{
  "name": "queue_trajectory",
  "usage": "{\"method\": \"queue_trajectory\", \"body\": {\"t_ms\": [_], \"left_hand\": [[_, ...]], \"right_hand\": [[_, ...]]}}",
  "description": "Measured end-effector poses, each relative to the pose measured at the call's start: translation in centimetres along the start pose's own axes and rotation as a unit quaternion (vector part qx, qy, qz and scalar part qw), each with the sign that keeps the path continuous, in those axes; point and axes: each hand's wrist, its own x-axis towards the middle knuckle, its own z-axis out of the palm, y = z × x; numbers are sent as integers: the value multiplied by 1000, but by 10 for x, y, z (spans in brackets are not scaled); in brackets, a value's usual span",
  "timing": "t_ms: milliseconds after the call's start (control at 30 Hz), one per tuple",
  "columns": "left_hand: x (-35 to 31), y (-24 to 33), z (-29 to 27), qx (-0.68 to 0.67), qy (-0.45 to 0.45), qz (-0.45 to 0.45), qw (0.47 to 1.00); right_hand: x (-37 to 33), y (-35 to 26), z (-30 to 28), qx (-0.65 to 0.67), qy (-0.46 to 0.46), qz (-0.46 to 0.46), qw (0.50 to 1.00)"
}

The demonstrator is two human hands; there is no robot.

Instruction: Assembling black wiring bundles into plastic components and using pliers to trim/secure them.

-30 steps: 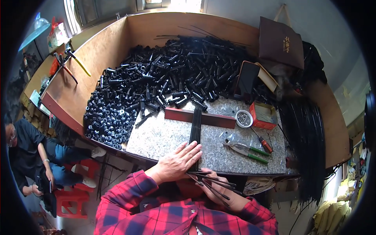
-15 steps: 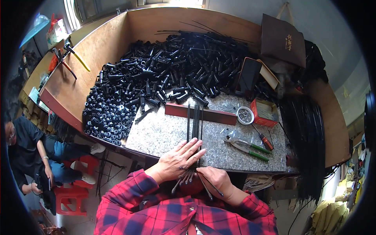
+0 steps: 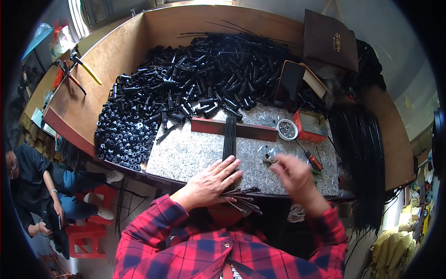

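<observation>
My left hand lies over a bundle of thin black rods at the table's front edge, its fingers stretched across them and its thumb side hidden. The rods lie close together across a long dark red bar. Their near ends fan out past the edge below the hand. Apart from them, my right hand is raised, fingers loosely bent with the thumb apart, slightly blurred, and nothing shows in it. It hovers over green-handled pincers, hiding most of them.
Heaps of black tubes and small black caps fill the bench's back and left. At right are a white cup, a red box, a screwdriver and long black strands. A person sits at left.
My right hand has let go of the rods and moved right and up, over the pincers. The rods now lie closer together, their near ends pointing more to the right. My left hand stays on them.
</observation>
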Motion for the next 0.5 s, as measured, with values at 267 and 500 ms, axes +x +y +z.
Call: {"method": "queue_trajectory", "body": {"t_ms": [267,500], "left_hand": [[-1,0,5,-17,23,-11,1000],[1,5,-3,26,39,-97,994]], "right_hand": [[65,119,-52,-233,26,67,970],[78,182,-50,-339,-120,184,915]]}}
